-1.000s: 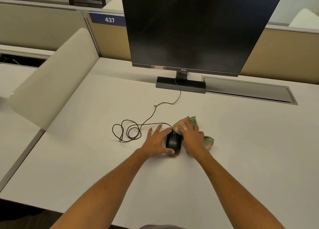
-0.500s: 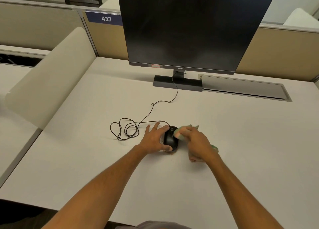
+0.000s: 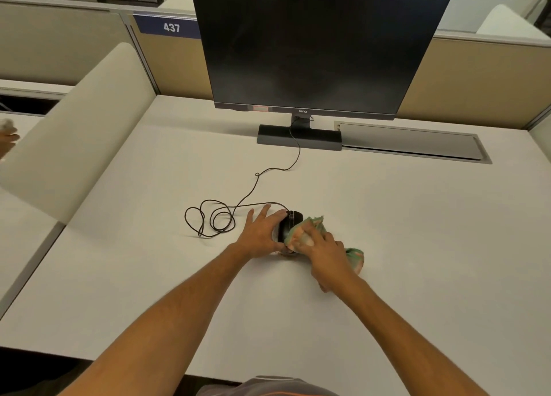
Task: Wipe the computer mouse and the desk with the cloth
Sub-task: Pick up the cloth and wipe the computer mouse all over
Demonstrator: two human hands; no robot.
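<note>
A black wired computer mouse [image 3: 290, 221] lies in the middle of the white desk [image 3: 417, 246]. My left hand [image 3: 262, 231] grips its left side, thumb at the near end, fingers spread over the desk. My right hand [image 3: 325, 252] presses a bunched green and orange cloth [image 3: 310, 227] onto the mouse's right side and top. One end of the cloth sticks out behind my wrist. The cloth and my hands hide most of the mouse.
The mouse cable [image 3: 214, 219] coils left of my left hand and runs back to the dark monitor [image 3: 310, 43] on its stand [image 3: 298, 137]. A grey cable hatch [image 3: 411, 140] lies at the back right. A beige divider [image 3: 71, 133] borders the desk's left side.
My right hand with the cloth has slid from the mouse's front right onto its top and right side, nearer to me. My left hand keeps its hold on the mouse.
</note>
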